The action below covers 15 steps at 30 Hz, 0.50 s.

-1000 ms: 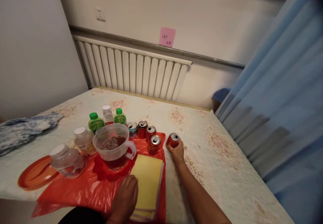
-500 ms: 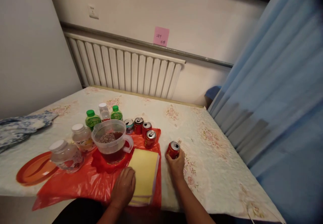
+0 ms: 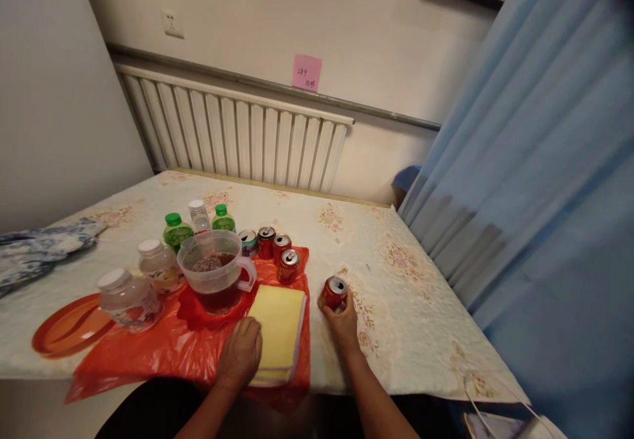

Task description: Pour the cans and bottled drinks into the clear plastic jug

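Note:
My right hand [image 3: 340, 317] is wrapped round a red drink can [image 3: 335, 294] that stands upright on the tablecloth, its opened top showing. In a loose fist, my left hand [image 3: 241, 353] rests against the left edge of a yellow rectangular stack [image 3: 277, 327]; I cannot tell whether it is cloth or paper. Behind my left hand stands a clear plastic jug [image 3: 211, 277] with dark reddish-brown, foamy liquid, its handle pointing right. It sits in a red scalloped dish [image 3: 191, 313]. Close behind the yellow stack, a red can [image 3: 288, 267] stands on a red plastic sheet [image 3: 139, 353].
More cans [image 3: 266, 244] stand at the back of the sheet. Left of the jug are clear jars [image 3: 131, 303] with white lids and green-capped bottles [image 3: 177, 232]. An orange tray [image 3: 64, 333] lies at far left, near a patterned cloth [image 3: 44, 247]. A blue curtain [image 3: 495, 181] hangs at right.
The view has shifted a little, so the scene sits slightly differently in the picture. My right hand stays round the red can, and my left hand stays beside the yellow stack.

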Motion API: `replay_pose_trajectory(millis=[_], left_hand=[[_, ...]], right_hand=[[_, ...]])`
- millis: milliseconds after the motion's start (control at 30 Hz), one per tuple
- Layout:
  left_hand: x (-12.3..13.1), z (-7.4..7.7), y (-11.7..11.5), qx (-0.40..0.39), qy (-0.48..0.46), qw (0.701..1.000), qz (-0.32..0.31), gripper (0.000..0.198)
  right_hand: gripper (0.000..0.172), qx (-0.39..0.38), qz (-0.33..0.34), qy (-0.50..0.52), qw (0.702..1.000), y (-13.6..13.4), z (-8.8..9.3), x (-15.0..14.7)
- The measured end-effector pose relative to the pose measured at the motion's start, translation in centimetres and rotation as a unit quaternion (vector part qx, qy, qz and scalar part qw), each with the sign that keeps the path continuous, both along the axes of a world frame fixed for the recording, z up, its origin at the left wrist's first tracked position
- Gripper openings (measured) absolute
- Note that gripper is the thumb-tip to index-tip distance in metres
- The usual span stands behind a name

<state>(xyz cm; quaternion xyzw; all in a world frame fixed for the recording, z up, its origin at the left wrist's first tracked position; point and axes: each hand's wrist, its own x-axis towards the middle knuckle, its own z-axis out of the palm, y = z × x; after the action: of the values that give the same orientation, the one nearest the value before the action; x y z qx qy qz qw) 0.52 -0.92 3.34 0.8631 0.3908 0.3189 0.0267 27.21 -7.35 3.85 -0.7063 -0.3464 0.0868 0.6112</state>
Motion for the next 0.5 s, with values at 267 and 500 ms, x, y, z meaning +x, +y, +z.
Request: replay_pose_trajectory(millis=[267,500], left_hand=[[0.1,0.1,0.0,0.002,0.011,1.0,0.005,0.015],[0.1,0.1,0.0,-0.003,0.018,1.0,0.003,0.015]], right_hand=[[0.078,-0.021,0.018,-0.009,1.0,-0.2,0.3,0.5],[0.076,-0.033,-0.036,-0.083,0.995,-0.4,-0.3,-0.5]])
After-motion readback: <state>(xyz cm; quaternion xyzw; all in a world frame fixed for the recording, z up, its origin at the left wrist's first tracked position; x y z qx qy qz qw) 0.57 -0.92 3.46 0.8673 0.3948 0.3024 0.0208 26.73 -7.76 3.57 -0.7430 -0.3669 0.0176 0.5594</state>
